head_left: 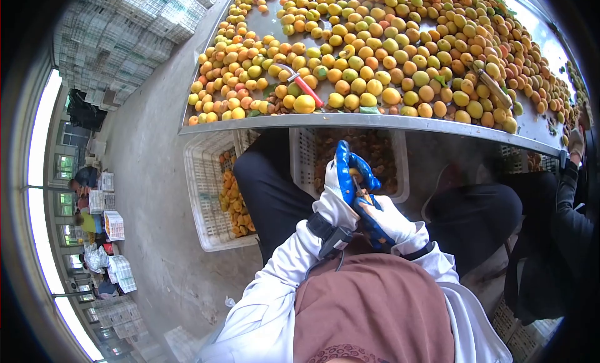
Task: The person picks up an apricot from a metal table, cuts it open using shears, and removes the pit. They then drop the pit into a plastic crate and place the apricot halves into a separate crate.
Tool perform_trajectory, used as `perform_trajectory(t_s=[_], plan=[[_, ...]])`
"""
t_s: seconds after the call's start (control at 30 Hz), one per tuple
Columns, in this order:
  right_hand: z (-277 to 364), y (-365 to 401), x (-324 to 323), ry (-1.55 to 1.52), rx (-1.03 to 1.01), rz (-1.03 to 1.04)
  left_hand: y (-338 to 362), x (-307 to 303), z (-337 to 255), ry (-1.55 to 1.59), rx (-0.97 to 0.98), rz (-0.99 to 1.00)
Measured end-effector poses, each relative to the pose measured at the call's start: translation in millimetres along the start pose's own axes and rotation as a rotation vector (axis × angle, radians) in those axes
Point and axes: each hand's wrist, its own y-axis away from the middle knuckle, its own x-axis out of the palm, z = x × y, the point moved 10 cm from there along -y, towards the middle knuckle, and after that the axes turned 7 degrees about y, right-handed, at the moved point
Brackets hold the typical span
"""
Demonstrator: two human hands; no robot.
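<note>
Both hands meet in front of the torso, below the table's near edge, in white gloves with blue coating. My left hand (344,175) is wrapped round a small yellow-orange fruit (356,174). My right hand (378,219) is closed on a small tool (364,193) with a thin metal part, touching the fruit; its handle is mostly hidden. Many yellow-orange fruits (358,85) lie on the metal table (262,121) ahead. A red-handled tool with a curved metal end (306,90) rests among them.
Below the table stand a white crate with orange fruit pieces (200,200) and another crate (304,157) with brownish pieces. A wooden-handled tool (495,88) lies on the fruit. A co-worker's hand (576,142) shows far right. Stacked crates (125,38) and people are at left.
</note>
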Motion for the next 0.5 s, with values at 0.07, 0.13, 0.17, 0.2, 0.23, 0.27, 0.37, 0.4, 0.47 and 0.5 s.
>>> perform_trajectory(t_s=[0.07, 0.13, 0.17, 0.2, 0.23, 0.27, 0.37, 0.4, 0.47, 0.5], plan=[[-1.5, 0.7, 3.2, -0.010, -0.011, 0.088, 5.8, 11.0, 7.8, 0.090, -0.132, 0.047], [-4.9, 1.0, 0.1, -0.015, -0.004, 0.113, 8.7, 15.9, 4.8, 0.087, -0.122, 0.061], [-6.5, 1.5, 1.0, -0.019, 0.003, 0.139, 9.1, 22.4, 1.0, 0.072, -0.085, 0.136], [-7.1, 2.0, -0.1, -0.021, 0.004, 0.140, 10.2, 28.8, -2.8, 0.057, -0.049, 0.212], [-7.5, 3.5, 2.2, -0.049, 0.013, 0.171, 9.5, 25.2, -2.8, 0.056, -0.050, 0.211], [-7.7, 4.9, 5.0, -0.077, 0.021, 0.202, 10.6, 29.6, -1.2, 0.112, -0.076, 0.320], [22.0, 6.3, 29.0, -0.009, -0.348, 0.158, 12.6, 45.2, 12.5, 0.270, -0.171, 0.586], [12.7, 1.7, 26.8, -0.036, -0.278, 0.115, 19.0, 54.9, 16.6, 0.370, -0.237, 0.740], [-6.8, 2.2, 24.2, 0.020, -0.050, 0.234, 11.8, 45.6, 16.1, 0.457, -0.229, 0.661], [1.0, 8.5, 23.7, 0.020, -0.051, 0.234, 1.9, 30.4, 15.6, 0.408, -0.183, 0.439]])
